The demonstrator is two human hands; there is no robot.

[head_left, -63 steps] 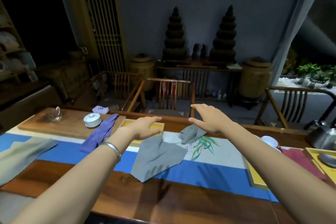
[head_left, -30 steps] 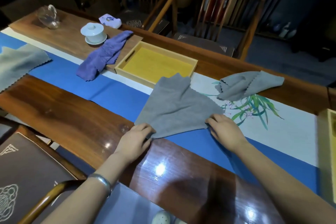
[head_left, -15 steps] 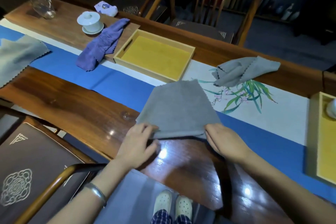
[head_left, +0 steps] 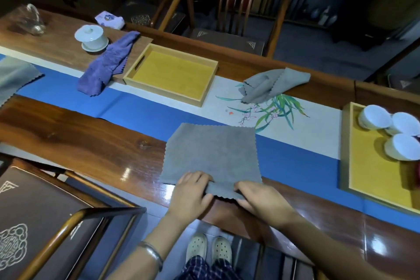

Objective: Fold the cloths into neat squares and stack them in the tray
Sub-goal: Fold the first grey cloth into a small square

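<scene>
- Table (head_left: 75, 136) of dark wood runs across the whole view, and a blue and white runner (head_left: 141, 116) lies along it from left to right.
- Beyond the runner's middle stands the yellow tray (head_left: 205, 82), with nothing in it, so the stack is not begun.
- The grey cloth (head_left: 211, 152) lies flat, half on the runner and half on the wood, near the front edge of the table and directly in front of the person. It looks nearly square, its sides about parallel to the table edge, so it has no clear long axis yet.
- A purple cloth (head_left: 106, 66) lies crumpled left of the tray, a second grey cloth (head_left: 272, 85) lies crumpled right of it, and a corner of a pale cloth (head_left: 16, 75) shows at the far left; none is folded.
- The left hand (head_left: 191, 193) and the right hand (head_left: 261, 198) pinch the near edge of the flat cloth, fingers on top and close together, and a narrow strip of it is lifted.
- The step in hand seems to be the first fold of this cloth. The next move probably calls for carrying the near edge over to the far edge, both hands moving evenly so the corners meet.
</scene>
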